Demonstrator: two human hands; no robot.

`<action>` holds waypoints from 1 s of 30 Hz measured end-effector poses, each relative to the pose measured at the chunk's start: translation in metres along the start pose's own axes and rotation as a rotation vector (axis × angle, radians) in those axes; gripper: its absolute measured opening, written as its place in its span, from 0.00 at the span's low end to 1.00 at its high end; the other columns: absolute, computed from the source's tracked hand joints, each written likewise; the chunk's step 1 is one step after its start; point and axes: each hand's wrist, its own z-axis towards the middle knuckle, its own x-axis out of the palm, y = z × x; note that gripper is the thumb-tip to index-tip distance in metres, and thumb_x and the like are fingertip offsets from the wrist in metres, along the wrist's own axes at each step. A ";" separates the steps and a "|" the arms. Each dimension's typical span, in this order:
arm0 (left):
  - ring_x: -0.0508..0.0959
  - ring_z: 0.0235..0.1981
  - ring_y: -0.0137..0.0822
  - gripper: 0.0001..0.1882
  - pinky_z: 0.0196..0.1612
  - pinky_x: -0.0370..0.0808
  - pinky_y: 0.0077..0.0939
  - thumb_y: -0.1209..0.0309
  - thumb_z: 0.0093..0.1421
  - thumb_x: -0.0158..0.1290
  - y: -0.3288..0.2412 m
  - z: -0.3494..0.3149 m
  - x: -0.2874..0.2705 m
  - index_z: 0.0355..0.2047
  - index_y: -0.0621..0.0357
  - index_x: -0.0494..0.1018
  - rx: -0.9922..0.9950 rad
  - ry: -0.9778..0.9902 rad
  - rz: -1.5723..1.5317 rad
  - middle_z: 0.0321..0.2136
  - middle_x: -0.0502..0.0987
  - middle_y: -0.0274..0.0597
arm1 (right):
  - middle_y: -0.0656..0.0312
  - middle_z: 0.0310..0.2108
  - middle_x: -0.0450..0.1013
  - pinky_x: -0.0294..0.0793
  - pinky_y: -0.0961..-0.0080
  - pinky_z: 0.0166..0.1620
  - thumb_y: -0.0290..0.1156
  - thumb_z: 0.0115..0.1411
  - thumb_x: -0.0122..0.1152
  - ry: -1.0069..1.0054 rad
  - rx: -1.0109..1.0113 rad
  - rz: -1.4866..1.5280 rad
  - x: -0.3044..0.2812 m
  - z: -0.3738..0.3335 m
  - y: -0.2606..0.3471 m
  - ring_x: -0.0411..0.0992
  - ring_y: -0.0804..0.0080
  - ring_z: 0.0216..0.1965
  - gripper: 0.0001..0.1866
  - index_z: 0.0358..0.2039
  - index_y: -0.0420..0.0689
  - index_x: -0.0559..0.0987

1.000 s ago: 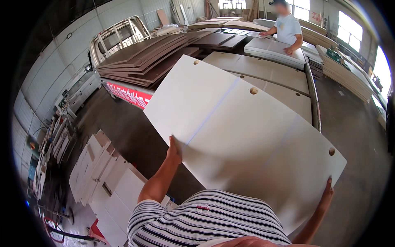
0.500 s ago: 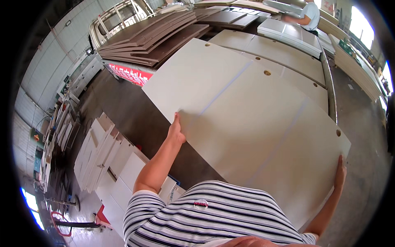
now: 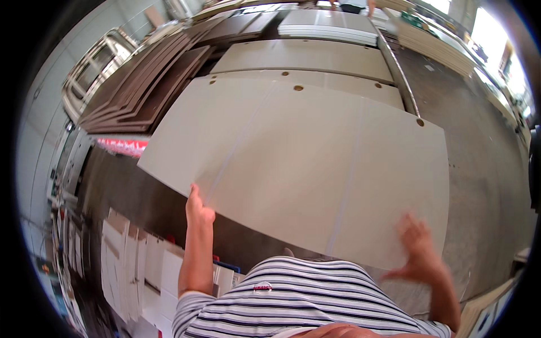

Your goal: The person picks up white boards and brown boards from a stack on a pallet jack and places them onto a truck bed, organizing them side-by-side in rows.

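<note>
A large cream panel (image 3: 282,152) with round holes near its far edge lies across a pile of similar boards in front of me. Two pale strips run across its top. My left hand (image 3: 200,209) grips the panel's near edge toward the left, its thumb uppermost and its other fingers hidden. Close to the near right corner is my right hand (image 3: 420,250), blurred, with fingers spread and thumb apart, holding nothing. Whether the right fingertips touch the panel I cannot tell.
Brown boards (image 3: 143,84) are stacked at the left on a vehicle bed. A metal side rail (image 3: 399,73) runs along the right. Farther off, white boards (image 3: 327,27) lie near another person (image 3: 354,5). Cream offcuts (image 3: 127,265) stand at lower left.
The panel has turned and come to lie squarer over the pile. My right hand has let go of its right edge and moved inward. The left hand still grips the near edge.
</note>
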 end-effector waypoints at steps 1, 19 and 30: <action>0.68 0.58 0.44 0.26 0.60 0.67 0.42 0.59 0.70 0.42 0.001 0.012 -0.010 0.59 0.67 0.62 0.004 0.051 -0.035 0.58 0.68 0.45 | 0.46 0.67 0.50 0.40 0.43 0.67 0.49 0.35 0.79 0.045 -0.086 -0.076 0.010 -0.006 0.029 0.42 0.43 0.69 0.57 0.64 0.42 0.61; 0.75 0.23 0.53 0.29 0.26 0.71 0.43 0.47 0.59 0.55 -0.035 0.071 0.029 0.19 0.64 0.69 1.203 0.395 1.596 0.19 0.74 0.50 | 0.55 0.58 0.68 0.60 0.52 0.64 0.33 0.40 0.73 -0.658 -0.041 -0.419 0.050 0.109 -0.028 0.64 0.52 0.61 0.38 0.56 0.52 0.74; 0.78 0.34 0.55 0.18 0.34 0.74 0.44 0.62 0.59 0.58 -0.031 0.135 0.107 0.27 0.66 0.69 1.200 0.408 1.696 0.28 0.76 0.56 | 0.61 0.65 0.59 0.50 0.48 0.67 0.28 0.41 0.72 -0.546 -0.119 -0.508 0.004 0.237 -0.081 0.54 0.57 0.67 0.45 0.62 0.49 0.64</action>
